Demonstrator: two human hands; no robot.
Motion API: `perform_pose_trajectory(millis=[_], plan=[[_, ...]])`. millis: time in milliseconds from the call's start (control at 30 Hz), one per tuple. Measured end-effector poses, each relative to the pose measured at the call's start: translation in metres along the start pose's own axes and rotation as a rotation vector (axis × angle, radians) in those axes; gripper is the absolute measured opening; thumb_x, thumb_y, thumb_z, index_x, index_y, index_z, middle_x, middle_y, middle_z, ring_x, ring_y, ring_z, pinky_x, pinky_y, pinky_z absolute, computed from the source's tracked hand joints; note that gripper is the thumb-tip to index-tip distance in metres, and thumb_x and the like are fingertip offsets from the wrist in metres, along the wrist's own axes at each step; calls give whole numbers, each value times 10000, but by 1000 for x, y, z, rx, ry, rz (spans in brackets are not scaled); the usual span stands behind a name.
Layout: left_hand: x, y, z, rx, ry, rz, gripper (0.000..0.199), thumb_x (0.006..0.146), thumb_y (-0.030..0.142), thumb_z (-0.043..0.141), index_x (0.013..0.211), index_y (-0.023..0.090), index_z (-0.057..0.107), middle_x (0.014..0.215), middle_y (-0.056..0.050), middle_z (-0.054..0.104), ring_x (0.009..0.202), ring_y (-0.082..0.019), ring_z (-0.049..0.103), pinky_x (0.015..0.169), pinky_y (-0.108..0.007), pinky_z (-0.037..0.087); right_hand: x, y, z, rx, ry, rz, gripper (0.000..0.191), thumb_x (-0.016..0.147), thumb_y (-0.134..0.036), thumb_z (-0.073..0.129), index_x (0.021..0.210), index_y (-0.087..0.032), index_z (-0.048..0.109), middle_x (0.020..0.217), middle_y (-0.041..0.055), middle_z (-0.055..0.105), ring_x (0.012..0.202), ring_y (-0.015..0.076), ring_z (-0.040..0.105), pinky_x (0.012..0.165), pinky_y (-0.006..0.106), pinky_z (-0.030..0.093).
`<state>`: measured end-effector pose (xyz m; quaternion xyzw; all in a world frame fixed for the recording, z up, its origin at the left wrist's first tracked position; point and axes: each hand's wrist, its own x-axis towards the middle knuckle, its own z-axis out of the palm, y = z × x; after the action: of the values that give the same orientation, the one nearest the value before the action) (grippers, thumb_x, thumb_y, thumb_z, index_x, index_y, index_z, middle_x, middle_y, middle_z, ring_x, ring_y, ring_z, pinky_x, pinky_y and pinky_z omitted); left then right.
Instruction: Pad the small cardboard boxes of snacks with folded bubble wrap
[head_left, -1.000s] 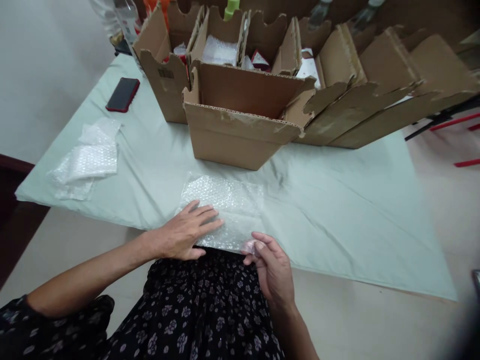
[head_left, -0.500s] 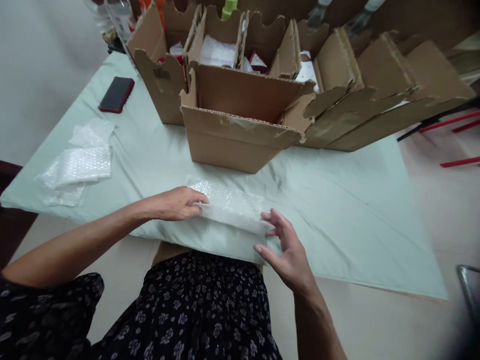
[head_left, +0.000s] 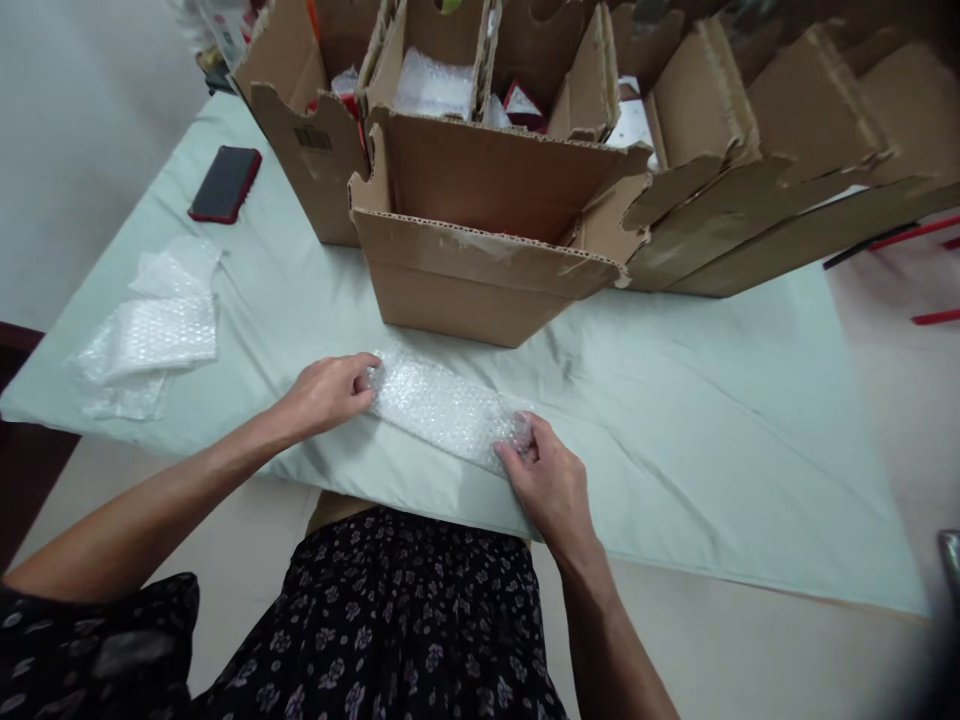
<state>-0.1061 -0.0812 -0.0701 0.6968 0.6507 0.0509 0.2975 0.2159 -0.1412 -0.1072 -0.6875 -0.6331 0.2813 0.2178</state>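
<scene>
A long, narrow strip of bubble wrap (head_left: 442,405) lies near the table's front edge, slanting down to the right. My left hand (head_left: 328,395) grips its left end between thumb and fingers. At the opposite end, my right hand (head_left: 546,470) is closed on the wrap, thumb on the near side and fingers on the far side. Whether anything is inside the strip I cannot tell. Just behind it stands a cardboard box (head_left: 457,285) with an open top.
Several more open cardboard boxes (head_left: 304,160) stand in a row at the back, some with bubble wrap and red or white items inside. A phone (head_left: 225,184) lies on the green tablecloth (head_left: 720,440) at the left. Loose bubble-wrap pieces (head_left: 154,335) lie in front of it.
The raised near flap of the bubble wrap now lies flat. My right hand, open beside the wrap before, has closed on its right end. My left hand has moved slightly left and away from me.
</scene>
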Motion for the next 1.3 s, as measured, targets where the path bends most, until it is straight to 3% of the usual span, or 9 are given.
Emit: perform_pose_trajectory(millis=[267,467,700,867,1000,1167,1300], plan=[[-15,-3,5,56,18,0,590,824,252,558,1414,225,572,870,-13,716,762,-212,661,728,-317,473,20,4,-15,-8,22,-37,524,878,-483,656,1308,-183,661,973,70,725,667,182,595,736,394,533],[-25,3,10,167,86,-35,644,847,379,640,1460,225,516,1048,-90,717,899,-281,691,758,-353,504,39,4,-16,-126,32,-168,564,871,-463,657,1374,-211,624,1323,147,663,884,254,654,806,442,553],[-28,9,17,175,-17,-113,630,884,361,578,1490,212,492,822,-61,710,807,-320,704,706,-359,481,49,6,-12,-160,-48,-154,429,829,-386,659,1214,-199,688,988,96,725,938,292,667,840,439,534],[-29,4,25,113,36,-36,618,872,314,546,1482,222,511,759,-38,685,716,-284,676,665,-342,467,50,-3,-16,-190,-96,-174,158,825,-361,642,897,-224,672,897,80,701,877,277,652,770,390,499],[-28,-3,25,64,112,42,597,866,238,505,1463,243,528,754,-15,658,657,-233,639,669,-334,478,39,-11,-19,-116,-109,-196,126,837,-330,617,760,-234,587,810,54,683,783,242,645,724,352,474],[-10,-9,13,90,291,128,553,899,193,468,1445,247,535,898,-34,667,774,-212,661,765,-339,527,5,-18,-14,71,-230,-137,156,909,-381,585,933,-234,632,702,-12,662,584,173,607,599,301,465],[7,-10,8,116,323,128,545,887,137,460,1418,191,567,979,-59,649,835,-209,656,804,-354,555,-11,-13,-8,80,-167,-145,296,910,-334,599,1167,-199,654,840,16,721,638,169,650,666,320,545]])
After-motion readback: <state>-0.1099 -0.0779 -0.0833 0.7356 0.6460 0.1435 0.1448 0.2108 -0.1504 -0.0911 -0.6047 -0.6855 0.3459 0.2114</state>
